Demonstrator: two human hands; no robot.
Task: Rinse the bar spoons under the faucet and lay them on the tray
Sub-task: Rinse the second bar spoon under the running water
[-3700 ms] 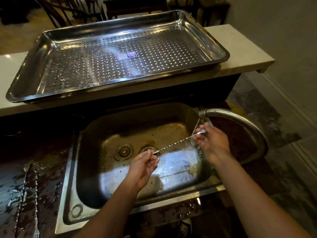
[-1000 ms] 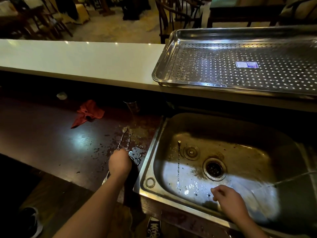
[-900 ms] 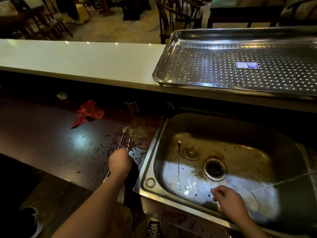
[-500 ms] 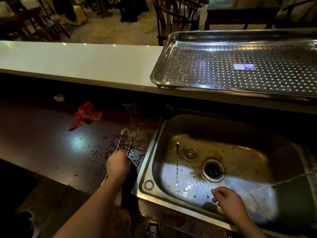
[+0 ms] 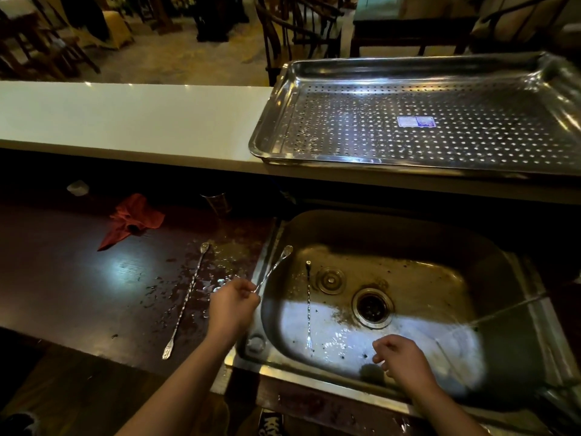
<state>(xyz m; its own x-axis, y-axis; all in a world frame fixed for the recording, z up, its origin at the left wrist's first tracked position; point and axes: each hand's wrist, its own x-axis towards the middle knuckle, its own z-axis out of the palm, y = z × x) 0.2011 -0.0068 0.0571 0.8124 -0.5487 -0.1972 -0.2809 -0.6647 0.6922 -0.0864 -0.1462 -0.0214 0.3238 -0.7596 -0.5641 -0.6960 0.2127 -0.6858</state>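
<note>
Head view: left hand (image 5: 234,305) grip is pinching a bar spoon (image 5: 274,268) over the sink (image 5: 408,232) left rim; right hand (image 5: 405,363) grip is hanging loosely curled, empty.

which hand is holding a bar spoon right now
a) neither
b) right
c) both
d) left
d: the left hand pinches a bar spoon at the left edge of the sink, while the right hand hangs loosely curled over the basin with nothing in it.
</note>
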